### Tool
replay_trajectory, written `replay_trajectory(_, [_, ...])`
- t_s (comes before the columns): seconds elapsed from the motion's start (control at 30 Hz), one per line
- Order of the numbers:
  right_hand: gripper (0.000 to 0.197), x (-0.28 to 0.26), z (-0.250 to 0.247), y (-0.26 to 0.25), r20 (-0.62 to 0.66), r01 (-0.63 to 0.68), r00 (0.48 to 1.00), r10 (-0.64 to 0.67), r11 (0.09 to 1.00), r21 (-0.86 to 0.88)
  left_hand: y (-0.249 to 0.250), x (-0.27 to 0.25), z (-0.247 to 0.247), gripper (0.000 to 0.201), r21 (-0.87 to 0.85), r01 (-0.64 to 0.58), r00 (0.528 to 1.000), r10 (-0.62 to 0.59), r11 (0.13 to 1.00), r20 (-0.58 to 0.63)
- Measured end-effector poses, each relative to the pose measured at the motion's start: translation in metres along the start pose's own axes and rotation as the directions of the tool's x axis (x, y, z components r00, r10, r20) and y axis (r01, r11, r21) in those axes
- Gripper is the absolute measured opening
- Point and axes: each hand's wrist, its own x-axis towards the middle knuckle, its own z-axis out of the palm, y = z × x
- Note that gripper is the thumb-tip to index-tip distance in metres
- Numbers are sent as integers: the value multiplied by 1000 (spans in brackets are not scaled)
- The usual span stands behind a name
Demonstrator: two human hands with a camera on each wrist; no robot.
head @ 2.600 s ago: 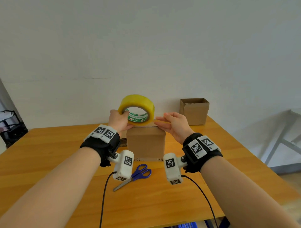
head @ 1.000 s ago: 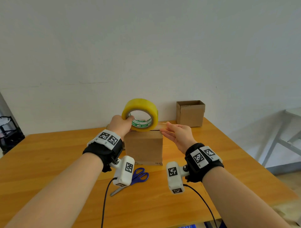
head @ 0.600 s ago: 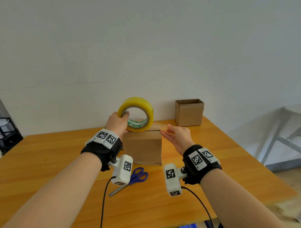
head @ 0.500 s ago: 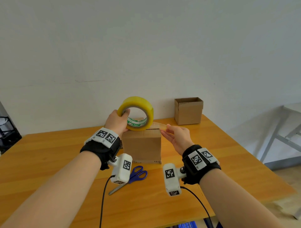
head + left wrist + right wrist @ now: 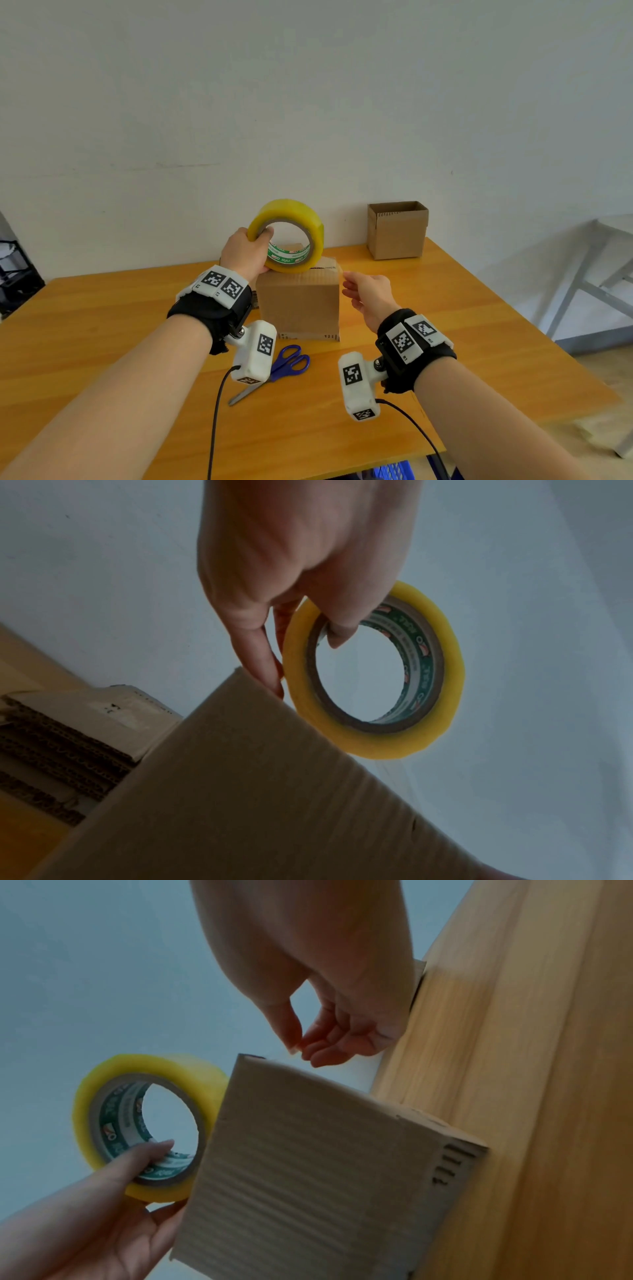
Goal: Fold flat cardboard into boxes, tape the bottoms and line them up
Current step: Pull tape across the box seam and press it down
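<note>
Tape roll (image 5: 286, 236) in left hand (image 5: 244, 253), atop box (image 5: 298, 301).

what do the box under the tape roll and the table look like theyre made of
Box: corrugated cardboard, matte brown; faint ribbing shows on its side in the right wrist view. Table: looks like wood or wood-look laminate, smooth orange-tan with grain streaks; I cannot tell which.

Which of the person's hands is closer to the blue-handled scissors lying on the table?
Left. The left hand is up on the tape roll, roughly above the scissors; the right hand hovers beside the box, further to the right.
</note>
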Motion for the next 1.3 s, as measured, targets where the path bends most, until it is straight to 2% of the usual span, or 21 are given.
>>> replay_trajectory(0.2, [23, -1, 10, -2, 44, -1, 999, 11, 976, -218, -5, 3, -1, 13, -37, 13, 1000, -12, 999, 9])
replay_trajectory(0.33, [24, -1, 10, 3, 67, -37, 995, 68, 926, -375, -6, 4, -1, 12, -51, 11, 1000, -10, 999, 18])
replay_trajectory(0.4, [20, 3, 9, 9, 56, -10, 998, 38, 901, -434, -7, 4, -2, 13, -59, 13, 999, -11, 998, 30])
replay_trajectory(0.43, [15, 6, 9, 12, 57, 42, 998, -20, 909, -414, -7, 4, -3, 13, -65, 18, 999, -15, 998, 37])
replay_trajectory(0.47, [20, 8, 8, 13, 53, 98, 995, -85, 927, -361, -7, 4, -3, 13, -70, 21, 999, -18, 997, 43])
replay_trajectory(0.53, [44, 8, 9, 10, 94, 175, 983, -158, 962, -209, -8, 5, -2, 14, -67, 20, 999, -17, 998, 51])
replay_trajectory(0.6, [68, 5, 15, 9, 207, 158, 970, -130, 979, -126, -8, 5, -2, 16, -57, 16, 998, -13, 998, 54])
replay_trajectory(0.67, [96, 0, 19, 11, 298, 115, 953, -62, 980, -164, -8, 5, -2, 16, -50, 15, 998, -12, 999, 64])
replay_trajectory(0.8, [125, 0, 21, 12, 377, 107, 926, -3, 961, -254, -11, 4, -4, 19, -36, 13, 998, -11, 999, 57])
replay_trajectory(0.83, [127, 0, 19, 9, 404, 126, 915, -14, 960, -251, -11, 4, -4, 19, -36, 17, 998, -15, 999, 57])
replay_trajectory(0.9, [113, -6, 15, -1, 437, 224, 895, -89, 937, -269, -10, 3, -4, 19, -33, 24, 998, -22, 999, 57])
replay_trajectory(0.93, [106, -6, 14, -5, 451, 303, 882, -140, 900, -314, -9, 2, -4, 19, -29, 24, 998, -23, 999, 55])
replay_trajectory(0.97, [107, -4, 13, -10, 463, 412, 862, -205, 816, -405, -8, 1, -4, 19, -24, 31, 998, -30, 999, 55])
replay_trajectory(1.03, [118, -4, 17, -18, 528, 614, 787, -319, 491, -618, -8, 1, -4, 17, -14, 40, 998, -40, 999, 58])
replay_trajectory(1.07, [123, 0, 19, -20, 571, 657, 753, -327, 328, -679, -8, 1, -4, 19, -8, 41, 997, -41, 999, 64])
replay_trajectory(1.1, [126, 4, 21, -20, 596, 663, 743, -304, 218, -716, -8, 1, -4, 25, -1, 42, 997, -42, 999, 70])
replay_trajectory(1.2, [124, 12, 22, -18, 607, 632, 766, -210, 75, -772, -12, 7, -4, 44, 46, 17, 996, -21, 999, 82])
replay_trajectory(1.3, [110, 12, 22, -19, 617, 620, 766, -182, -42, -783, -7, 6, -3, 36, 89, -17, 994, 7, 996, 112])
